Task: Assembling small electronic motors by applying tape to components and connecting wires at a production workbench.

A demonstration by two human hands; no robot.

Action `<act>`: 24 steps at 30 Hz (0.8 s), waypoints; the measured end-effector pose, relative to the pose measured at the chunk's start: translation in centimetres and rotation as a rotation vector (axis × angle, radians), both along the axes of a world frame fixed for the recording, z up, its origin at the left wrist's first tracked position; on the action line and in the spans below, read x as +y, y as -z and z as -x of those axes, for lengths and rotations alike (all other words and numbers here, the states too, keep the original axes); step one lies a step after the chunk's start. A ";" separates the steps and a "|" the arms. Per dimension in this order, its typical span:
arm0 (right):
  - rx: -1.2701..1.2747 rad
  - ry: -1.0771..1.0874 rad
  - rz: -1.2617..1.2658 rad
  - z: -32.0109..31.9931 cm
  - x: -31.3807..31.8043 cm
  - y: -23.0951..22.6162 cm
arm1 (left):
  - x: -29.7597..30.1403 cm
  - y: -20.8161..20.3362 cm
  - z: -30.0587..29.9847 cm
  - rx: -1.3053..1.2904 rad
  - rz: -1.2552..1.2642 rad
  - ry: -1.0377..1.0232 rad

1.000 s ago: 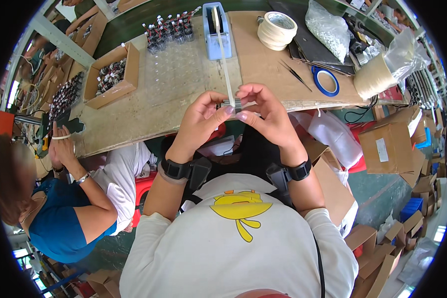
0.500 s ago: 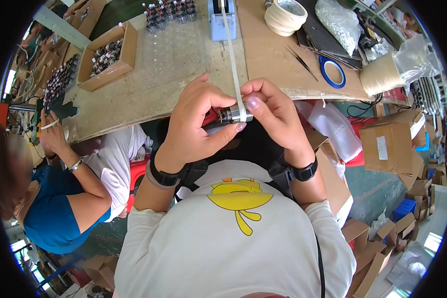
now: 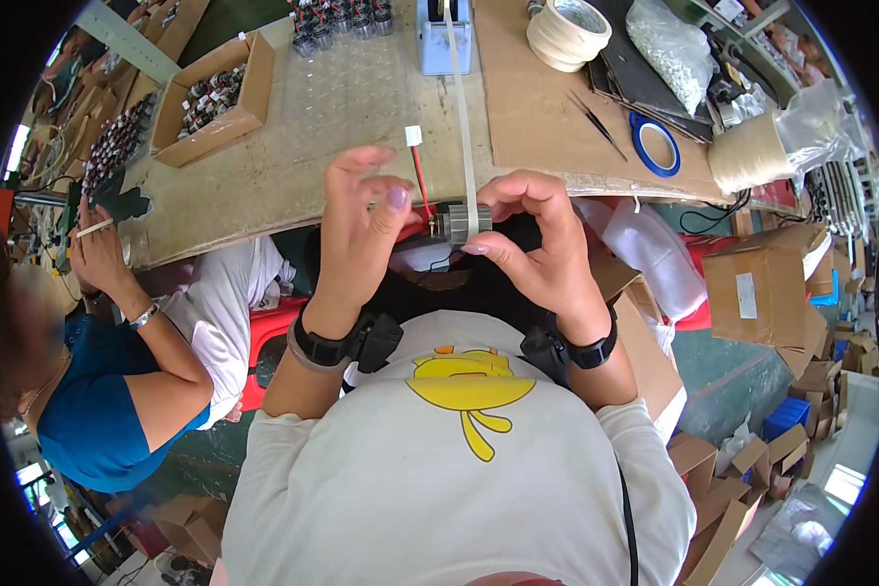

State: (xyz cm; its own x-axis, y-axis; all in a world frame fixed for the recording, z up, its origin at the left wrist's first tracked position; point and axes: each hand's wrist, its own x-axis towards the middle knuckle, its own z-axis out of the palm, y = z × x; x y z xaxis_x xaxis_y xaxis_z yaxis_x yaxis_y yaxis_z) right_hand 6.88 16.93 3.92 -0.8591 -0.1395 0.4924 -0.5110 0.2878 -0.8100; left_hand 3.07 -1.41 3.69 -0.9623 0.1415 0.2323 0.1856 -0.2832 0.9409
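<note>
My right hand (image 3: 546, 234) grips a small silver cylindrical motor (image 3: 455, 225) at its right end, between thumb and fingers, just off the table's front edge. A narrow pale strip of tape (image 3: 464, 117) runs taut from a blue tape dispenser (image 3: 444, 47) to the motor and lies across its body. From the motor's left end a red lead rises to a white plug (image 3: 413, 136). Beside that end, my left hand (image 3: 350, 239) is open, with thumb and fingers apart and slightly curled. Any darker lead is hard to make out.
Behind stand several similar motors (image 3: 347, 21) on a clear plastic tray (image 3: 337, 107). A cardboard box (image 3: 254, 93) of parts sits left. Tweezers (image 3: 598, 125), a blue tape roll (image 3: 654, 144) and cream rolls (image 3: 568, 34) lie right. A co-worker in blue (image 3: 117, 410) sits at left.
My left hand has let go of the motor and moved left, its fingers spreading. The red lead and white plug now stand in view. My right hand keeps hold of the motor.
</note>
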 end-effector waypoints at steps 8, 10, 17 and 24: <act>0.008 -0.029 0.018 0.4 0.0 0.6 | -0.1 0.7 -0.2 -0.114 0.115 0.398; -0.237 -0.099 0.309 0.5 0.2 0.4 | -0.2 0.5 -0.1 -0.052 0.160 0.386; -0.569 -0.187 0.334 1.4 0.9 1.5 | 0.3 2.0 0.9 0.153 0.252 0.337; -0.355 -0.084 0.105 2.5 0.8 1.8 | -0.2 3.4 3.0 -0.387 -0.223 0.428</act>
State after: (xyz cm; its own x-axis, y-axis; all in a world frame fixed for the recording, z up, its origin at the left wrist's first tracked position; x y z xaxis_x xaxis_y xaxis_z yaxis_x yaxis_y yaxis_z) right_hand 4.37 17.76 2.09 -0.9666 -0.1810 0.1815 -0.2116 0.1632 -0.9636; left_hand 0.03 -1.64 0.30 -0.8511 0.5222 -0.0534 -0.3309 -0.4547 0.8269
